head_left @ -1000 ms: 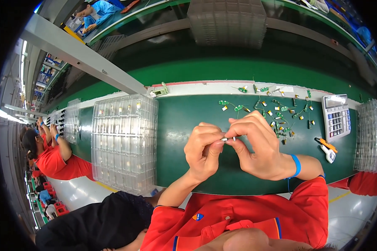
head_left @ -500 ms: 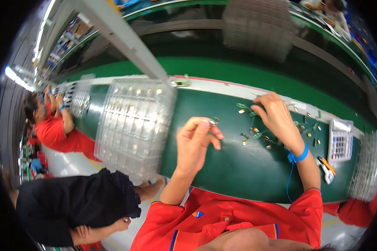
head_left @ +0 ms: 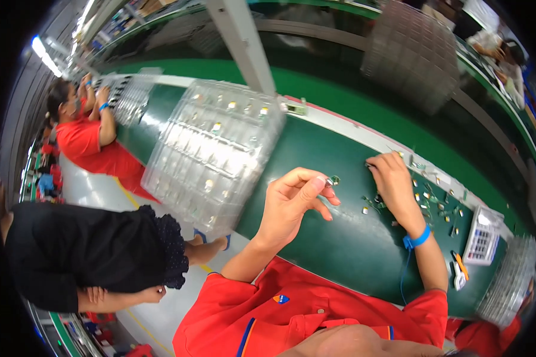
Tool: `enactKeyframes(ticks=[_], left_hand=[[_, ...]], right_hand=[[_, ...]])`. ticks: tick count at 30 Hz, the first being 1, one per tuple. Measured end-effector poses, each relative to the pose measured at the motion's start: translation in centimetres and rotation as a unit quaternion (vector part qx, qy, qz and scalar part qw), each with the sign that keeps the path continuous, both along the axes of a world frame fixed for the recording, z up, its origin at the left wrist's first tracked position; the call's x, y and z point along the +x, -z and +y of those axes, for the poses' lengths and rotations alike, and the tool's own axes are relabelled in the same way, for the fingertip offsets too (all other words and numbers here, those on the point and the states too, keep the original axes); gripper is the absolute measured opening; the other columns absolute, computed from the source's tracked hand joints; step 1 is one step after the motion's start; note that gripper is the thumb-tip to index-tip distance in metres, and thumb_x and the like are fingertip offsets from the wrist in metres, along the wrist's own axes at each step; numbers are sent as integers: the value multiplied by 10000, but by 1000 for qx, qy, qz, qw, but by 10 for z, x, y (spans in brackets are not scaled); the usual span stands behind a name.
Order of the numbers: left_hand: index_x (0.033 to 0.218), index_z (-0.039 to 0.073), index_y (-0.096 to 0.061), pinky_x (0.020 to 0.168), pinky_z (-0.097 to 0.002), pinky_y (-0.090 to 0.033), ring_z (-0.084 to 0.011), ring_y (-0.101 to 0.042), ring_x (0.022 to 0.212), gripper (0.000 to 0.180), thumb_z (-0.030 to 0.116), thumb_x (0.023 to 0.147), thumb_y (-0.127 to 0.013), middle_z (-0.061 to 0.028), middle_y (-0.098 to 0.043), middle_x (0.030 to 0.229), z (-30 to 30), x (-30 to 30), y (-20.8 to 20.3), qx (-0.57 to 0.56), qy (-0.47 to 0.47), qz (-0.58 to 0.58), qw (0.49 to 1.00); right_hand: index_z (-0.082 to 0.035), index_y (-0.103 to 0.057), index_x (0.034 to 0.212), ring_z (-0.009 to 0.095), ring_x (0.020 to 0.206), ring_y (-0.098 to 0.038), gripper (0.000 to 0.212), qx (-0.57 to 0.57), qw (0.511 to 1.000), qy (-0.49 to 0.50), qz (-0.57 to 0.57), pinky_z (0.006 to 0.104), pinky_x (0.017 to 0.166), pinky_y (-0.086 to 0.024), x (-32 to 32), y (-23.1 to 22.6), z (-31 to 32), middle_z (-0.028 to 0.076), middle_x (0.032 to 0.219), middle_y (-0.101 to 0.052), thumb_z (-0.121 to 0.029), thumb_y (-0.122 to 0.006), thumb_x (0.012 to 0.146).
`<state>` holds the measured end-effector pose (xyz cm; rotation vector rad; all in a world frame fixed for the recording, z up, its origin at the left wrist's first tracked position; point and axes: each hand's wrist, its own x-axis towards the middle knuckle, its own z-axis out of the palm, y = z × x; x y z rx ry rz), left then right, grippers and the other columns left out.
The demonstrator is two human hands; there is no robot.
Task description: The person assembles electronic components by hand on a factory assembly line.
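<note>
My left hand [head_left: 293, 208] is raised over the green bench top [head_left: 315, 250]. Its thumb and forefinger pinch a small wired metal part [head_left: 333, 180] with a thin green wire. Low over the bench, to the right, my right hand [head_left: 392, 183] has its thumb and fingers closed together. A tiny bit shows at those fingertips, too small to make out. A blue wrist strap [head_left: 420, 238] with a cord circles my right wrist. Several similar wired parts [head_left: 441, 205] lie scattered beside and beyond that hand, one of them just left of its palm [head_left: 365, 210].
Stacked clear compartment trays [head_left: 211, 160] holding small parts stand at left. At right are a white calculator [head_left: 482, 241], orange-and-white scissors [head_left: 460, 273] and more clear trays [head_left: 509, 282]. A metal post [head_left: 241, 44] rises behind the bench. People stand and work at left [head_left: 80, 131].
The view has turned, shifting the bench in the picture. My right thumb and fingers have closed at the spot where a green-wired part lay. My left hand still holds its part.
</note>
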<state>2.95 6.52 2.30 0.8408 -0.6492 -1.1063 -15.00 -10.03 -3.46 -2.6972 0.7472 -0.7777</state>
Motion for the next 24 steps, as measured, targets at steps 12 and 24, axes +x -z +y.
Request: enactKeyframes(ticks=[12, 24], left_hand=[[971, -30, -664, 524, -234, -467, -86, -572, 578, 170, 45, 820, -680, -65, -633, 739, 25, 156, -57, 206, -178, -544, 794], [908, 10, -692, 633, -339, -485, -232, -613, 668, 174, 94, 756, -692, -120, -627, 786, -44, 187, -53, 101, -84, -786, 604]], right_hand=[[13, -670, 919, 275, 796, -615, 108, 60, 992, 78, -77, 338, 716, -476, -17, -29, -10, 133, 851, -657, -16, -649, 817], [6, -641, 893, 246, 792, -612, 101, 126, 984, 89, -92, 348, 739, -467, -19, -29, 0, 119, 824, -651, -17, -650, 796]])
